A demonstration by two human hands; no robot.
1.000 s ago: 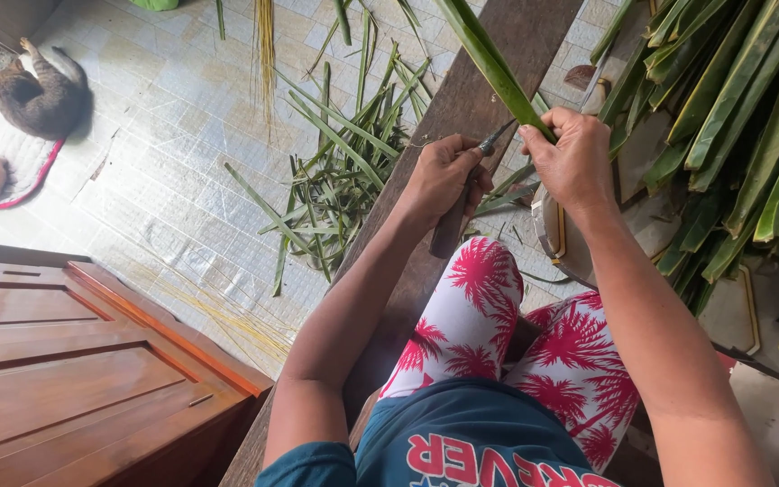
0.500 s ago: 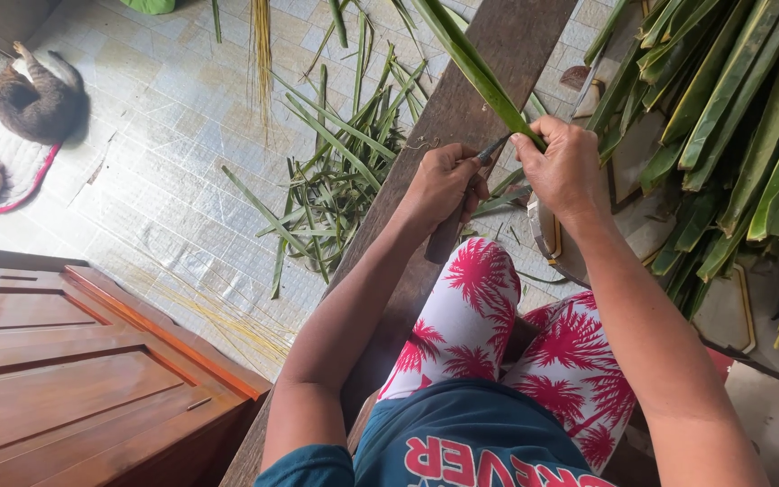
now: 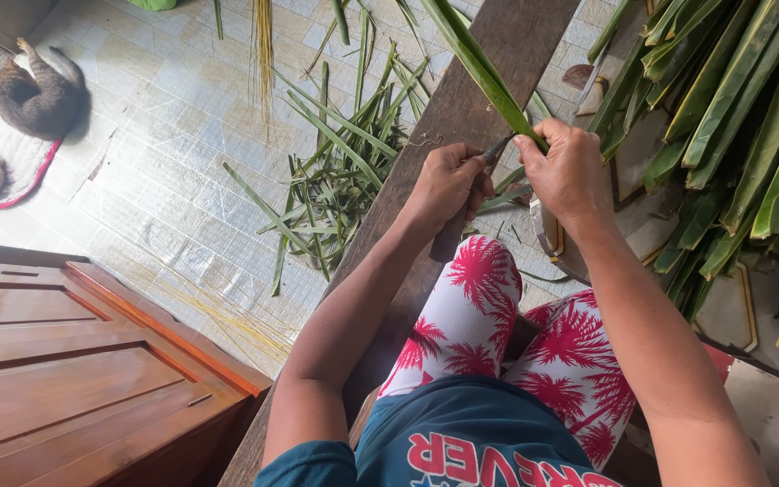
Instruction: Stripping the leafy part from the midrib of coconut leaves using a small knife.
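Looking down past our knees, we had our left hand [image 3: 448, 185] wrapped tight around the dark wooden handle of a knife [image 3: 463, 212], fingers curled fully shut on it, with the short blade angled up and to the right. Its tip met a long green palm leaf [image 3: 480, 68] just where our right hand [image 3: 570, 171] pinched that leaf between thumb and bent fingers. From the grip the leaf ran up and left, out past the top edge of the view, lying over a dark wooden plank [image 3: 462, 99] that sloped from the upper right down toward our lap. We could not tell whether the blade had entered the leaf or only touched it, since our fingers hid the spot.

We sat with our legs in white trousers printed with red palms [image 3: 475, 307], the knife handle ending just above the left knee. On our right a thick heap of broad green leaves [image 3: 741, 108] lay stacked, close beside the right wrist. On the other side of the plank, thin green strips [image 3: 335, 171] were scattered across the pale tiled floor [image 3: 155, 135]. Well away at the far left, a cat [image 3: 38, 90] lay by a mat [image 3: 6, 158], and a brown wooden door panel [image 3: 74, 361] filled the lower left corner.
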